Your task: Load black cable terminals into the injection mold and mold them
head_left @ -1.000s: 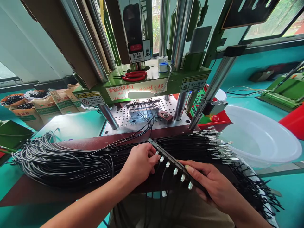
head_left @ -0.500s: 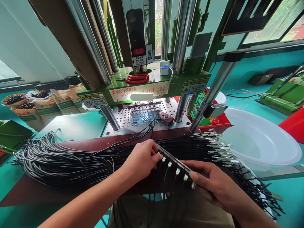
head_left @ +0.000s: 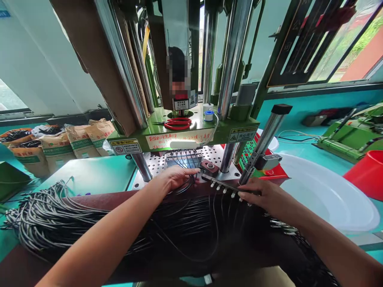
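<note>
Far left, paper sacks [head_left: 60, 139] stand by the wall, and a thick bundle of black cables [head_left: 74, 217] lies across the dark red bench edge [head_left: 98, 196]. The left hand [head_left: 173, 178] reaches forward onto the perforated metal plate [head_left: 154, 167] of the green press [head_left: 185, 135], fingers stretched out and resting on loose cables in front of the mould block [head_left: 182, 160] (whether it pinches one is hard to make out). Red-handled scissors [head_left: 177, 123] lie on the press's upper deck. To the right, the slim black jig bar [head_left: 223, 184], with its row of metal plug tips, sits at the plate's front edge; the right hand [head_left: 263, 195] grips its near end, fingers curled around it. Beyond it, a white basin [head_left: 329, 195] and a red bucket [head_left: 368, 173].
</note>
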A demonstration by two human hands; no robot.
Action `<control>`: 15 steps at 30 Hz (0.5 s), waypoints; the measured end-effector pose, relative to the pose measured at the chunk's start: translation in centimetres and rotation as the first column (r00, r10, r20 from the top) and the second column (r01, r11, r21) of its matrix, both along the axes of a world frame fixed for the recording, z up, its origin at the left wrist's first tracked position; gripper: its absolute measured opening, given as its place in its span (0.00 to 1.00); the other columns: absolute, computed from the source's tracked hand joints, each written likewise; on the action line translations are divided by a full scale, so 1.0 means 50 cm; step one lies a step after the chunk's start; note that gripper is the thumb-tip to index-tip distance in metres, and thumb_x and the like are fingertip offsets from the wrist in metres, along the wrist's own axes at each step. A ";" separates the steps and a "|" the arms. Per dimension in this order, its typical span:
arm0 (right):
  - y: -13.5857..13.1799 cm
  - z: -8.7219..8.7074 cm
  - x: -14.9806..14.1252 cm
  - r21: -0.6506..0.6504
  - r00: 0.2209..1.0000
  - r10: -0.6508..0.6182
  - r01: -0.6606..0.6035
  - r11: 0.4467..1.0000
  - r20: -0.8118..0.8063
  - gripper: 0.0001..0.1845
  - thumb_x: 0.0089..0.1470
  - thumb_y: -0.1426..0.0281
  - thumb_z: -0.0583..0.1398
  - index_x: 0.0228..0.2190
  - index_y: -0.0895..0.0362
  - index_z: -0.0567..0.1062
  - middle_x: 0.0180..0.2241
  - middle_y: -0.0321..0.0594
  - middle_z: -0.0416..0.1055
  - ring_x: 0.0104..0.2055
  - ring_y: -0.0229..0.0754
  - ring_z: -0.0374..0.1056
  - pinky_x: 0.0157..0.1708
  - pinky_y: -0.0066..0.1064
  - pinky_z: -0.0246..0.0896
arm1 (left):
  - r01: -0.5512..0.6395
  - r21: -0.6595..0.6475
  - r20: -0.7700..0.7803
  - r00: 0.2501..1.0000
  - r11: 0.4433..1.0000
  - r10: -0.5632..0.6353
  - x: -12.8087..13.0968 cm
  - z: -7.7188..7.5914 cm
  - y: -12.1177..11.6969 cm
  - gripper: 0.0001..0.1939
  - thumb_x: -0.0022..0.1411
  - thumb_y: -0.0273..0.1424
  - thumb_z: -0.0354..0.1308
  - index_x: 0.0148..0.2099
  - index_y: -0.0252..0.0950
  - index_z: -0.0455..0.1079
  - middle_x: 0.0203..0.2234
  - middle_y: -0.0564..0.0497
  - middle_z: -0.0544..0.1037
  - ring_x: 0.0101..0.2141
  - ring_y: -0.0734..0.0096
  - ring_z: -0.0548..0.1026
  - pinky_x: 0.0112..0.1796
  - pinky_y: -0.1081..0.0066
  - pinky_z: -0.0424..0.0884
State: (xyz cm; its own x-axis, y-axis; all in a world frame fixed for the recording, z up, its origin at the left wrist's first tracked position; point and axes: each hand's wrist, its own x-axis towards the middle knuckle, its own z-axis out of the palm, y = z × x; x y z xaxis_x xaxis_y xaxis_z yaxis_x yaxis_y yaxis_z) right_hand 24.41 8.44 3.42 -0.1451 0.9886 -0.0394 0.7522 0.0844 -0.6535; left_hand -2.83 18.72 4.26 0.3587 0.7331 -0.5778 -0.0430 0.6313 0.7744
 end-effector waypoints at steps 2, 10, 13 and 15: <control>0.005 -0.015 -0.002 0.005 0.999 0.028 -0.028 1.000 0.045 0.21 0.54 0.53 0.56 0.40 0.53 0.78 0.35 0.40 0.74 0.39 0.48 0.70 0.37 0.35 0.61 | 0.040 -0.074 0.018 0.999 0.996 -0.039 0.012 -0.024 0.005 0.06 0.52 0.22 0.64 0.34 0.25 0.72 0.25 0.41 0.78 0.25 0.67 0.77 0.30 0.67 0.76; 0.033 0.012 -0.007 0.011 0.981 0.125 -0.128 0.992 0.148 0.19 0.52 0.54 0.57 0.36 0.51 0.80 0.37 0.42 0.76 0.41 0.51 0.70 0.40 0.37 0.63 | -0.012 -0.153 0.097 0.995 0.988 0.027 0.008 -0.075 0.011 0.02 0.58 0.17 0.56 0.33 0.25 0.69 0.24 0.44 0.77 0.25 0.68 0.78 0.30 0.69 0.78; 0.092 0.041 -0.086 0.098 0.987 0.144 -0.137 0.986 -0.068 0.16 0.52 0.57 0.59 0.39 0.50 0.79 0.38 0.41 0.76 0.40 0.49 0.70 0.41 0.37 0.63 | -0.013 -0.160 0.125 0.992 0.987 0.033 0.007 -0.078 0.008 0.03 0.59 0.17 0.54 0.33 0.25 0.68 0.24 0.44 0.76 0.26 0.68 0.78 0.30 0.69 0.78; 0.149 0.050 -0.173 0.053 0.909 0.102 -0.087 0.995 -0.404 0.16 0.53 0.61 0.59 0.43 0.51 0.77 0.32 0.40 0.76 0.32 0.43 0.70 0.34 0.34 0.65 | -0.008 -0.153 0.143 0.989 0.988 0.031 0.007 -0.080 0.007 0.03 0.59 0.17 0.55 0.33 0.26 0.69 0.24 0.45 0.76 0.26 0.68 0.78 0.30 0.68 0.78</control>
